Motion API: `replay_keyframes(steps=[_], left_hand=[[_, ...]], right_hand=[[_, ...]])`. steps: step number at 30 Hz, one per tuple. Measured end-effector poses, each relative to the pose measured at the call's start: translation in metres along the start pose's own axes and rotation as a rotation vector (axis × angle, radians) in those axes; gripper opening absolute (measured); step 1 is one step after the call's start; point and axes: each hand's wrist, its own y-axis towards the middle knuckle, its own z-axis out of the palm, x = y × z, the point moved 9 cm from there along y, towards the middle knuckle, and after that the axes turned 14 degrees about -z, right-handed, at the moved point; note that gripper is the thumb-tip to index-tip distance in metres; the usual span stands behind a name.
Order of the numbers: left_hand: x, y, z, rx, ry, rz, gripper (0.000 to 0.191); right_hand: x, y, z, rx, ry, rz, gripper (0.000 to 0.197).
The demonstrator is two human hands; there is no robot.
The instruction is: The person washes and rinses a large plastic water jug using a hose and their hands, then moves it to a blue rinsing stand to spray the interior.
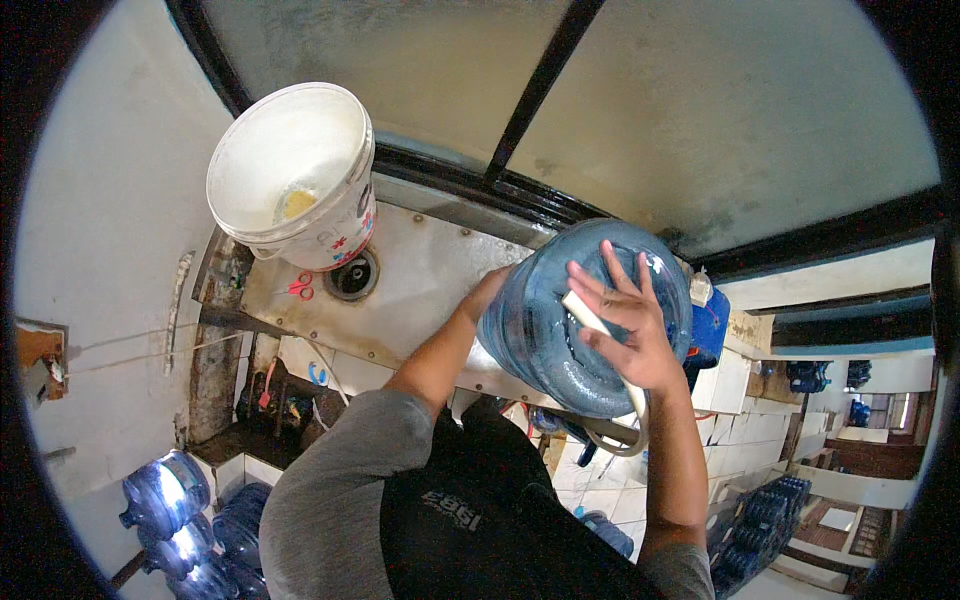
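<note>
A large blue-tinted plastic water jug point(525, 322) lies tipped over the metal counter, its round base turned up towards me and its neck hidden. My left hand point(491, 291) grips the jug's far left side, its fingers mostly out of sight behind the wall. Against the base, my right hand point(630, 330) is spread, with a cream-white hose point(585, 313) held between thumb and index finger. The hose's open end points up and left across the base. Its rest loops down below my right wrist. Whether water flows from it, I cannot tell.
A white plastic bucket point(352, 217) with something yellow inside stands beside the drain hole point(351, 275) in the metal counter point(420, 300). Red-handled scissors point(301, 286) lie near it. Several jugs point(169, 495) are stacked at lower left, more point(765, 525) at lower right. Dark-framed panels point(450, 75) rise behind the counter.
</note>
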Motion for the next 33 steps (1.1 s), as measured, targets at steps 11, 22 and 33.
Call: replay_keyframes(steps=[11, 22, 33], left_hand=[[0.041, 0.034, -0.111, -0.328, 0.713, 0.298, 0.047], [-0.016, -0.034, 0.052, -0.068, -0.173, 0.173, 0.047], [-0.069, -0.147, 0.171, -0.404, 0.740, 0.936, 0.058]], right_hand=[[0.002, 0.006, 0.000, 0.061, -0.105, -0.030, 0.060], [-0.004, 0.001, -0.004, 0.046, -0.092, -0.030, 0.063], [-0.013, -0.004, -0.010, -0.058, -0.022, 0.069, 0.065]])
